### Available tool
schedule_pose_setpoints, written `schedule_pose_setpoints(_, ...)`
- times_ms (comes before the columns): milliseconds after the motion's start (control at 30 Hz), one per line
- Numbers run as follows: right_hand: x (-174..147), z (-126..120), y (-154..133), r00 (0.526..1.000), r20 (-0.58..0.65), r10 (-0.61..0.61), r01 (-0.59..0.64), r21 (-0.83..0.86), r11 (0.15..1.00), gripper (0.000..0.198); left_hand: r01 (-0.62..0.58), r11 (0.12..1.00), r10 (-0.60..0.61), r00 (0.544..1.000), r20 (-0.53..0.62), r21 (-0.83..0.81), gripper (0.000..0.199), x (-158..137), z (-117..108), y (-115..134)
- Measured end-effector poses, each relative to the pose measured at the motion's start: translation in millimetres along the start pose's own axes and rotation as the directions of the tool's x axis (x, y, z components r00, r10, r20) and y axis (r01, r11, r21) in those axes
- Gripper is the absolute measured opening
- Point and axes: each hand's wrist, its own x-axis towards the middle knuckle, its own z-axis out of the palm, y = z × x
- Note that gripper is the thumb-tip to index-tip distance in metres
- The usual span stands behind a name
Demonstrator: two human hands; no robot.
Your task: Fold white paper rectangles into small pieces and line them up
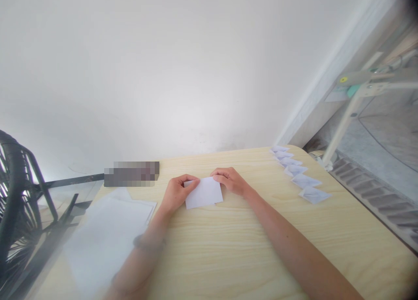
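Observation:
A small folded sheet of white paper (204, 194) lies at the middle of the table between my two hands. My left hand (179, 192) pinches its upper left corner, thumb on top and fingers behind. At the upper right corner, my right hand (230, 180) grips the paper between thumb and curled fingers. The paper's lower edge faces me, with a small step near its right end where layers show. Parts of the fingers behind the paper are hidden.
Several folded white paper boats (315, 194) stand in a row along the right edge of the wooden table (209, 261). Loose white sheets (107, 230) lie at the left, near a blurred-out box (131, 174). A dark woven chair (13, 195) stands left; a white wall rises behind.

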Motion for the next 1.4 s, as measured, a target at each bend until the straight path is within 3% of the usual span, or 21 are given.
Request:
schedule_pose_setpoints(300,2,4,7,1.000,-0.020,-0.002,0.000,-0.133,0.991,0.020,0.000,1.000,0.000,1.000,0.012,0.030,0.034,0,0,-2)
schedule_pose_setpoints(700,2,-1,10,0.997,-0.068,0.046,-0.048,-0.028,0.998,0.020,0.016,0.999,-0.016,1.000,-0.001,-0.043,0.033,3,0,-8)
schedule_pose_setpoints(867,3,-2,12,0.993,-0.099,0.056,-0.059,-0.019,0.998,0.020,-0.006,0.997,0.013,0.996,0.084,-0.082,0.033,4,-3,-7)
schedule_pose_setpoints(1400,2,9,9,0.998,-0.016,-0.063,0.059,-0.191,0.980,0.021,-0.054,0.998,0.052,0.998,0.045,0.039,0.031,-1,3,-1)
